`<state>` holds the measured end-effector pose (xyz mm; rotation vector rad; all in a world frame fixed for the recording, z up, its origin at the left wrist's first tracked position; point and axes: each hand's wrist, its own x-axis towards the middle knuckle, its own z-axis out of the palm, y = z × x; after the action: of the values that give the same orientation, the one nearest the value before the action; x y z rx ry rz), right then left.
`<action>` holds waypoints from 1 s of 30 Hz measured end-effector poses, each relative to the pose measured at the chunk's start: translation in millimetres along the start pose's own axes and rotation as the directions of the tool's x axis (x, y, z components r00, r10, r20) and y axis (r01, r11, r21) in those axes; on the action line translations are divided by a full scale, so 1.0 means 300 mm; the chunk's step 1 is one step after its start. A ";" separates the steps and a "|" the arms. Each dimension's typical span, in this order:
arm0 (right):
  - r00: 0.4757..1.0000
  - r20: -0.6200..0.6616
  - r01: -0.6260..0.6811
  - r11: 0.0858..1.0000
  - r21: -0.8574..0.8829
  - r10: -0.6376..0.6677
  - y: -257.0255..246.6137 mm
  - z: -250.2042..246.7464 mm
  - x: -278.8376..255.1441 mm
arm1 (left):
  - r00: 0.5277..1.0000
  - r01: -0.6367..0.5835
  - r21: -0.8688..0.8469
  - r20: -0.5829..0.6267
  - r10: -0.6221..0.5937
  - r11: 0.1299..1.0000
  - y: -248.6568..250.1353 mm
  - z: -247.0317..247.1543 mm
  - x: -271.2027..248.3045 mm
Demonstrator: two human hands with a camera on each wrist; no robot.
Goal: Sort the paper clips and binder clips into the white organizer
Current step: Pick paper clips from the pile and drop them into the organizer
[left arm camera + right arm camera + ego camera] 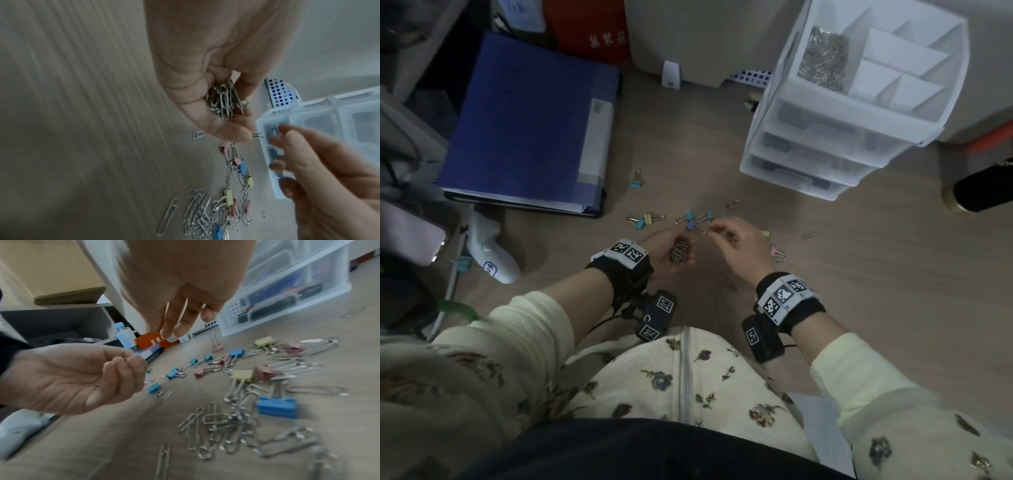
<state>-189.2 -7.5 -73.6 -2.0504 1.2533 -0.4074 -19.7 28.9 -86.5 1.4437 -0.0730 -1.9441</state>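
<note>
Cupping a bunch of paper clips (223,101) in left hand (671,251).
Right hand (739,246) hovering beside, fingers loosely spread, above scattered binder clips (276,407).

Silver paper clips (222,431), blue, pink, yellow binder clips (242,376), white organizer (822,161), blue folder (524,120)

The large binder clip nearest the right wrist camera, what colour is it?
Blue. The large binder clip shows best in the right wrist view, lying among silver paper clips.
</note>
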 end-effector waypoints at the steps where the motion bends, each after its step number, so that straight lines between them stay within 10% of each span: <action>1: 0.999 0.001 -0.033 0.999 -0.008 0.033 0.017 -0.008 -0.007 | 1.000 -0.004 0.008 -0.007 0.004 1.000 -0.004 -0.002 0.003; 11: 0.983 0.074 -0.158 0.977 -0.145 0.170 0.091 -0.023 -0.108 | 0.995 0.014 0.071 -0.096 -0.007 0.997 -0.004 -0.009 0.014; 30: 0.964 0.088 -0.244 0.965 -0.100 0.252 -0.085 -0.100 -0.043 | 0.973 -0.186 0.100 0.156 0.169 0.978 0.304 0.297 -0.154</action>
<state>-196.2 -0.5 -33.2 -1.9274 1.4669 -0.1335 -44.7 -44.9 24.5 1.3153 -0.3737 -1.9202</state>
